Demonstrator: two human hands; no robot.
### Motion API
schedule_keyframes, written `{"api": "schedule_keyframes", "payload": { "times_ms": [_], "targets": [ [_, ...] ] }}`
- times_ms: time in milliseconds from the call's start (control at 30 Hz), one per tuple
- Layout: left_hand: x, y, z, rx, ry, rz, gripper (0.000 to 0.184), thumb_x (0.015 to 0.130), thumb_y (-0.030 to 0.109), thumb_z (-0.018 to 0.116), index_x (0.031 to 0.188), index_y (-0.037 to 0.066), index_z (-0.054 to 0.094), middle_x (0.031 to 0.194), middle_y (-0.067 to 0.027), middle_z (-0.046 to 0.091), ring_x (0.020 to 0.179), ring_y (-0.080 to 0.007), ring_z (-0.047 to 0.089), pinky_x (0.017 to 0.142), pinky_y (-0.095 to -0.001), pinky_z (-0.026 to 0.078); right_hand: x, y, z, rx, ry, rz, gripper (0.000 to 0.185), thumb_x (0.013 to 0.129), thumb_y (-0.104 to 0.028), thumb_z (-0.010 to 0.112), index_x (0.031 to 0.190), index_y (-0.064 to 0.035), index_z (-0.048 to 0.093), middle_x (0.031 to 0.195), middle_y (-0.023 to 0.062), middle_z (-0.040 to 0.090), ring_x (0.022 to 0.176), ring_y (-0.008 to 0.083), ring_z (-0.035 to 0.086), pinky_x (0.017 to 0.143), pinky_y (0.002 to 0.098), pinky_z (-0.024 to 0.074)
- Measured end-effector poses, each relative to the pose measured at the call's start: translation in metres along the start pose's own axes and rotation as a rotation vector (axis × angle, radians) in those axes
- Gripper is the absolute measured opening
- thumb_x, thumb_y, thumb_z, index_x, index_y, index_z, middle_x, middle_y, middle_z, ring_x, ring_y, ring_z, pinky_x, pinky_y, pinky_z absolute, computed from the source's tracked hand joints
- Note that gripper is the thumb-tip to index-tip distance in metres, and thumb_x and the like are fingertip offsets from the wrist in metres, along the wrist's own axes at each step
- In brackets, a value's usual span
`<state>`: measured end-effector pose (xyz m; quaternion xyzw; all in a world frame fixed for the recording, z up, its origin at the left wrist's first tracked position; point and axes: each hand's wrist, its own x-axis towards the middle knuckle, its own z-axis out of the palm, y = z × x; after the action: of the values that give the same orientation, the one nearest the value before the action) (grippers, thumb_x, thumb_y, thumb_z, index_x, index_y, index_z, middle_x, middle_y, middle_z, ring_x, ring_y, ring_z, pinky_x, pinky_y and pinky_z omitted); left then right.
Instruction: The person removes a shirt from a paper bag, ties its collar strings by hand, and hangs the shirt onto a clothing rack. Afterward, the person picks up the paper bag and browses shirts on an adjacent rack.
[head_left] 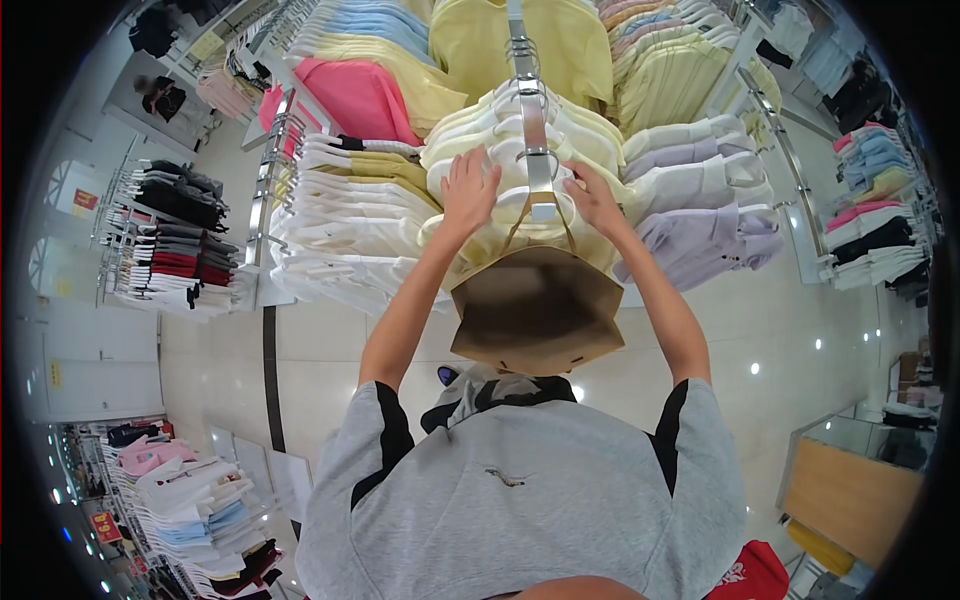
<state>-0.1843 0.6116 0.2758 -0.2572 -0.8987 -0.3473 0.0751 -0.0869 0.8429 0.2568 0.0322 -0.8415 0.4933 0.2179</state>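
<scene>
My left hand [469, 190] lies with its fingers spread on the white and cream garments [510, 140] that hang from a metal rail [532, 120]. On the other side of the rail, my right hand [592, 192] touches the same row of garments near a hanger, its fingers partly bent and what is between them too small to make out. A brown paper bag [538, 305] hangs by its handles from the rail's front end, between my forearms, with its mouth open towards me.
White and mustard garments [350, 215] hang to the left, lilac ones [700, 240] to the right. More racks of dark clothes [180, 200] stand at far left. A wooden counter [850, 500] is at lower right. A person [162, 98] is at upper left.
</scene>
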Motion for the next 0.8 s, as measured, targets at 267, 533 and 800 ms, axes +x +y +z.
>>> {"api": "schedule_keyframes", "payload": {
  "times_ms": [267,533,800],
  "targets": [
    [0.004,-0.003,-0.013,-0.004,-0.100,0.081,0.047,0.098,0.040,0.043,0.121,0.001,0.058,0.116,-0.0251,0.060,0.111,-0.0408,0.054,0.099,-0.0483,0.040,-0.005,0.004,-0.014,0.130,-0.085,0.121,0.036,0.088,-0.016,0.055,0.119,-0.0001,0.059,0.111,0.0118,0.059,0.103,0.0234,0.055,0.092,0.0322,0.0425],
    [0.121,-0.032,0.015,-0.114,0.088,0.144,0.053,0.100,0.040,0.037,0.122,-0.005,0.056,0.122,-0.0272,0.058,0.114,-0.0459,0.053,0.101,-0.0488,0.039,0.095,0.057,0.011,0.044,0.212,0.114,0.056,0.097,-0.041,0.046,0.138,-0.0037,0.047,0.139,0.0176,0.047,0.132,0.0315,0.039,0.110,0.0408,0.0293],
    [0.149,-0.022,0.029,0.067,-0.322,-0.212,0.060,0.100,0.049,0.020,0.136,0.009,0.047,0.143,-0.0161,0.047,0.132,-0.0400,0.041,0.103,-0.0638,0.030,0.140,0.064,0.029,-0.395,0.009,0.368,0.068,0.097,-0.060,0.031,0.153,-0.0213,0.028,0.160,0.0114,0.019,0.146,0.0364,0.016,0.111,0.0674,0.0087]
  ]
}}
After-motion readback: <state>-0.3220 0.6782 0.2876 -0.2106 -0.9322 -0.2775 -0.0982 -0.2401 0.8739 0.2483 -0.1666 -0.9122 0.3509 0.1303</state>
